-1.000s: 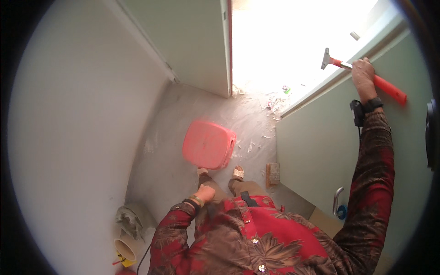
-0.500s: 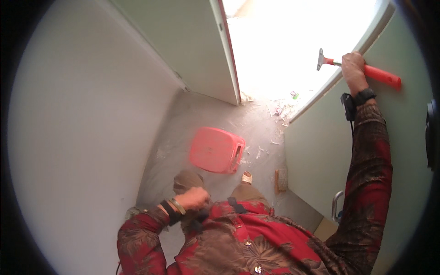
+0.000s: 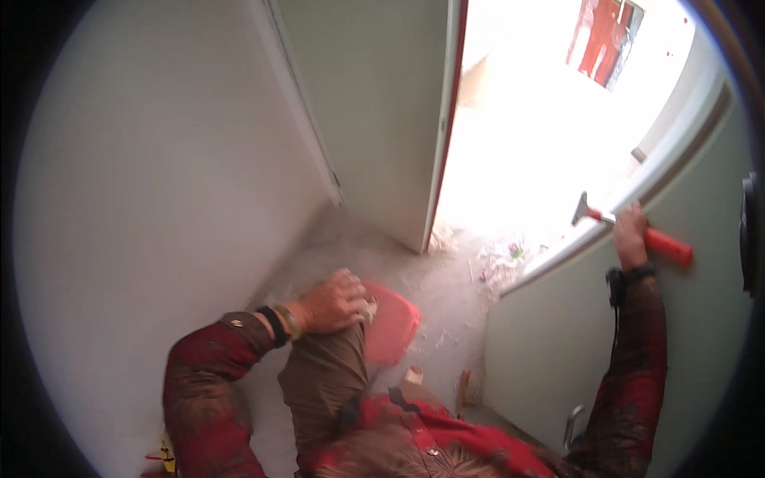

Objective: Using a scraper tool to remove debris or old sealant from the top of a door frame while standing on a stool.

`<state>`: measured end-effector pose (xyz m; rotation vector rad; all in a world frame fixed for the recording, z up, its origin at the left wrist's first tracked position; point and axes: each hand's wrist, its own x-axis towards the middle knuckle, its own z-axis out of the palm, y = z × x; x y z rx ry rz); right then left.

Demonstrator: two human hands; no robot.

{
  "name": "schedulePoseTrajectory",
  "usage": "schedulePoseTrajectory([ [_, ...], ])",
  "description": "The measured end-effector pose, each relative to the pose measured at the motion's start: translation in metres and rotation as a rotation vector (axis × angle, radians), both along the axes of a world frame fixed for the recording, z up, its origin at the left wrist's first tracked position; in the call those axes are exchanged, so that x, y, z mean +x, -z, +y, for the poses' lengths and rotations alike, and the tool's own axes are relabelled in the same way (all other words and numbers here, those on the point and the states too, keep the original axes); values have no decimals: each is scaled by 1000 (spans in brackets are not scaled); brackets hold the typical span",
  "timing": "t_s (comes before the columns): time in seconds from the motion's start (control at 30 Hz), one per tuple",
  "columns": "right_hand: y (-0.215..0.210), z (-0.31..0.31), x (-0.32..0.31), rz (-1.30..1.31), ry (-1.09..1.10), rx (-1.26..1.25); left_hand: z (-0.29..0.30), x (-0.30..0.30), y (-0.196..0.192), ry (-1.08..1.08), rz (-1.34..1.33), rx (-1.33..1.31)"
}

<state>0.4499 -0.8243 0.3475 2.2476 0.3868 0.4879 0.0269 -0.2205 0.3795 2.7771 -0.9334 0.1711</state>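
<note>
And here's the right hand (image 3: 631,231), up at the long outer edge of the right door (image 3: 550,342), fingers wrapped closed around the scraper (image 3: 669,247)! The red grip sticks out to the right over the door's face, the metal head pokes out left, past that edge, against the bright doorway. Over to the left hand (image 3: 328,303): it's down on the raised leg (image 3: 323,366), fingers loosely bent and partly spread, nothing seen in their hold. Just past it sits the pink stool (image 3: 392,327), its left side hidden behind hand and leg. Debris (image 3: 510,253) litters the floor (image 3: 442,307) by the lower corner of the right door, while the left door (image 3: 366,103) stands swung open near the wall (image 3: 159,175).
</note>
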Motion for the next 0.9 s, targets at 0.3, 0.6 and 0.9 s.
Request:
schedulePoseTrajectory([
  [0.3,-95,151,-104,-406,-387,-103,43,45,52,28,65,-144],
  [0.6,-86,108,-108,53,219,-209,64,104,60,236,288,-544],
  [0.9,-70,116,-95,303,285,-93,53,51,74,12,652,-653],
])
